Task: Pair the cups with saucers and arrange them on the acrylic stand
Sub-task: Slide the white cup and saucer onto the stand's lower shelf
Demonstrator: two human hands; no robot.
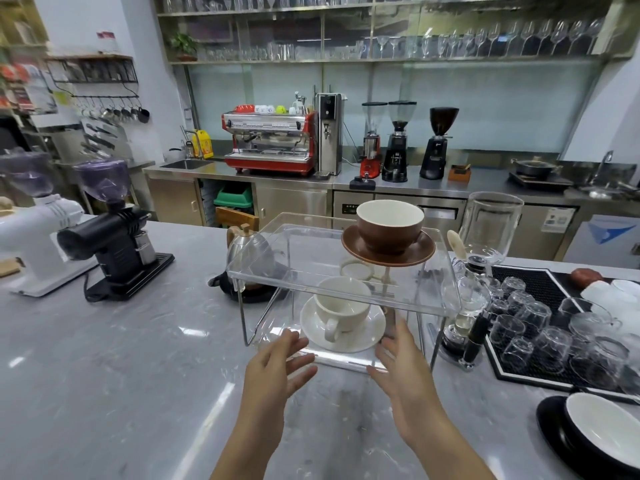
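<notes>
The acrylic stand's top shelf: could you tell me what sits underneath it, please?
Under the top shelf, a white cup sits on a white saucer on the lower level. The saucer's middle is covered by the cup.

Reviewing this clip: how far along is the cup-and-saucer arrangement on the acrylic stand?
Done: the brown cup sits on its brown saucer on the acrylic stand top tier; the white cup sits on its white saucer on the lower level. In hand: nothing; left hand and right hand hover open by the white saucer. Left: the black cup and saucer at right sits off the stand.
</notes>
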